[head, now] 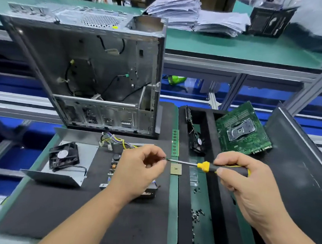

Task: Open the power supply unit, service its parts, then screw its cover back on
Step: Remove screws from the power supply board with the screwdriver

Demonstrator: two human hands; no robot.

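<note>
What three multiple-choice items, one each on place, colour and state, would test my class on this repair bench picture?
1. The fan lies:
A on the grey cover
B inside the case
C on the motherboard

2. The screwdriver collar is:
A red
B yellow
C blue

3. The right hand:
A lies flat
B grips the screwdriver
C holds paper

Key:
1 A, it sits on the cover, left of the left hand.
2 B, yellow beside the black grip.
3 B, fingers curl round the handle.

Electronics repair workshop. Evidence: green-topped workbench (pixel 236 49) on metal framing; stripped computer case (pixel 88 70); loose circuit board (pixel 242 128); cooling fan (pixel 63 156); scattered screws (pixel 197 214); black work mats (pixel 75 211); stacked papers (pixel 196 16).
</note>
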